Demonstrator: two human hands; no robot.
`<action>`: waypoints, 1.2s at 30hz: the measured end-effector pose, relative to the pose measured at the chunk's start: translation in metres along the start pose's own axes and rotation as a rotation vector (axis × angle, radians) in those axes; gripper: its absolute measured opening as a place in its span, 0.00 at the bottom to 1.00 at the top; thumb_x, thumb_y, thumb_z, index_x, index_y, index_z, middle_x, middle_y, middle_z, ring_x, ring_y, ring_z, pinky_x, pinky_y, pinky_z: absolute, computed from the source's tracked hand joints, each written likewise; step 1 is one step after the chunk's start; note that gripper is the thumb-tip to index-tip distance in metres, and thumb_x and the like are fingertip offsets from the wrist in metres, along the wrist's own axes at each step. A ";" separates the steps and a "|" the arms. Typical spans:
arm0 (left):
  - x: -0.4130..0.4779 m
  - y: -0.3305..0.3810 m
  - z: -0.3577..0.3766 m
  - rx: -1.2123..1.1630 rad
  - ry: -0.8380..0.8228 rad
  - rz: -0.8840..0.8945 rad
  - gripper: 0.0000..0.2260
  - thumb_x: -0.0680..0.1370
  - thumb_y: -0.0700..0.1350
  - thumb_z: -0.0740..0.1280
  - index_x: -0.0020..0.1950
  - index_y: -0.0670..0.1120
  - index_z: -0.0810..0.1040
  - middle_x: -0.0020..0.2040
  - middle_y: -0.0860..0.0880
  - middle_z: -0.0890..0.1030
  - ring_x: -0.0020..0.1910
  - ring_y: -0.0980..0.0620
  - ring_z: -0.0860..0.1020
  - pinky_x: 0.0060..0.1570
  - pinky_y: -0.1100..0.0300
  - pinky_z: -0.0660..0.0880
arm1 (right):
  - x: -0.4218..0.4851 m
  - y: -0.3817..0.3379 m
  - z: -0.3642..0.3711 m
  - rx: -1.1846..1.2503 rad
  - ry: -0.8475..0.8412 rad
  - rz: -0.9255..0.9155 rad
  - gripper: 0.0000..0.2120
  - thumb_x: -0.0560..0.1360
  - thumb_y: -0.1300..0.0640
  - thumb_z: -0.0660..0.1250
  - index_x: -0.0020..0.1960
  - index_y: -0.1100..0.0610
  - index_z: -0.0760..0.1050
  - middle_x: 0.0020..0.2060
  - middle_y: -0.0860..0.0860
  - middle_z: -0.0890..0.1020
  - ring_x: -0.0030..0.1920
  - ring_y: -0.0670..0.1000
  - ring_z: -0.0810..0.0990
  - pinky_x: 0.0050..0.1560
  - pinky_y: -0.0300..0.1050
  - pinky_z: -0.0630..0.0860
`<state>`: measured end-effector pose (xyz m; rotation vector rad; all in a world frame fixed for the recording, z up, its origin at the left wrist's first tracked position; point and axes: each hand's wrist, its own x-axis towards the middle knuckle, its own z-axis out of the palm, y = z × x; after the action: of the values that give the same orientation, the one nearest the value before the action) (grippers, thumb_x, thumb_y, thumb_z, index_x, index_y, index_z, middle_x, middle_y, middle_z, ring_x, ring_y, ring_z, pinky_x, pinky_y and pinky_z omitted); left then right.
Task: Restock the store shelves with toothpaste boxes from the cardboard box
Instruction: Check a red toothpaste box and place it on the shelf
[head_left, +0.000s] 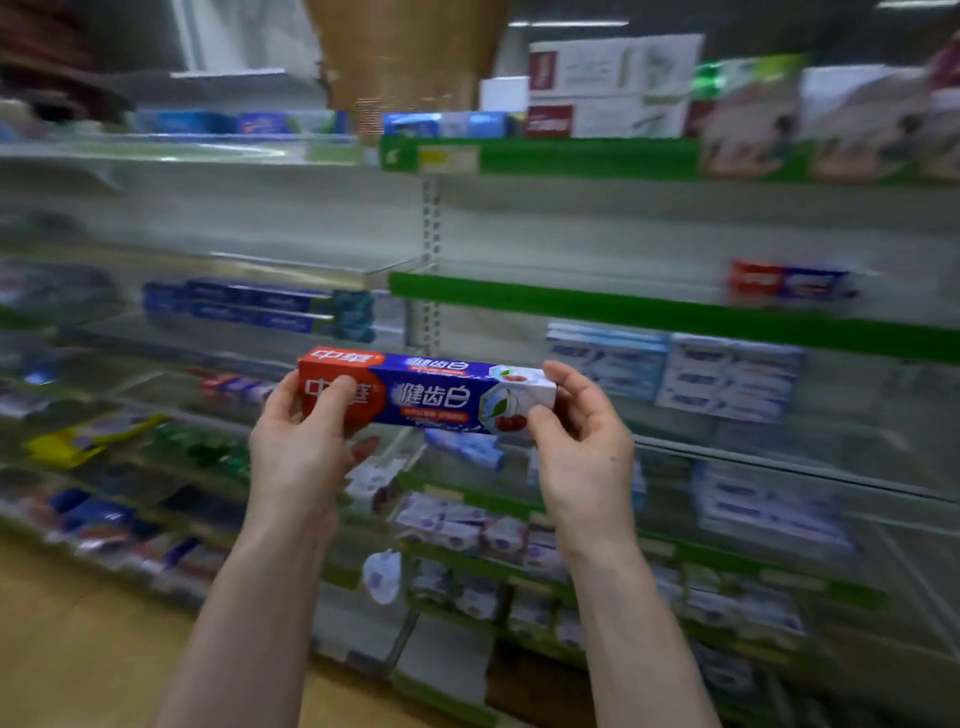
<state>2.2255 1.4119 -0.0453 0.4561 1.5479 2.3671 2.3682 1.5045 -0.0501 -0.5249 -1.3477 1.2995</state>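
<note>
I hold one toothpaste box (431, 395), red at its left end, blue in the middle, white with cherries at its right end, level in front of the shelves. My left hand (306, 441) grips its red end, thumb on the front face. My right hand (582, 441) pinches its white end. A matching red and blue box (789, 283) lies alone on the green-edged shelf (623, 306) at the upper right. A brown cardboard box (400, 57) stands on the top shelf, blurred.
The shelving is blurred by head motion. Blue boxes (260, 306) are stacked on a left shelf, white and blue boxes (722, 374) on the right. Lower shelves hold several small packs (467, 525). A wooden floor (78, 649) lies at the lower left.
</note>
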 end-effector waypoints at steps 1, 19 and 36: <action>-0.004 -0.004 0.016 -0.012 -0.039 -0.014 0.19 0.78 0.42 0.66 0.69 0.45 0.70 0.60 0.43 0.78 0.48 0.50 0.80 0.40 0.56 0.78 | 0.004 -0.004 -0.014 -0.009 0.024 -0.006 0.19 0.77 0.70 0.62 0.50 0.46 0.75 0.51 0.52 0.82 0.52 0.49 0.82 0.50 0.40 0.79; 0.010 -0.059 0.198 -0.105 -0.477 -0.199 0.17 0.77 0.44 0.67 0.66 0.48 0.70 0.55 0.49 0.78 0.54 0.49 0.79 0.44 0.54 0.77 | 0.075 -0.032 -0.128 -0.129 0.370 -0.116 0.15 0.79 0.66 0.62 0.53 0.45 0.74 0.53 0.49 0.81 0.53 0.47 0.82 0.42 0.36 0.80; 0.030 -0.093 0.281 -0.083 -0.583 -0.241 0.19 0.77 0.47 0.68 0.67 0.49 0.70 0.59 0.46 0.77 0.56 0.47 0.79 0.43 0.56 0.79 | 0.134 -0.013 -0.169 -0.209 0.505 -0.179 0.15 0.78 0.67 0.63 0.54 0.46 0.74 0.53 0.50 0.82 0.52 0.46 0.82 0.40 0.33 0.78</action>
<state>2.3175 1.6936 -0.0218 0.8020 1.1554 1.8771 2.4882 1.6825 -0.0265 -0.7972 -1.0771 0.8107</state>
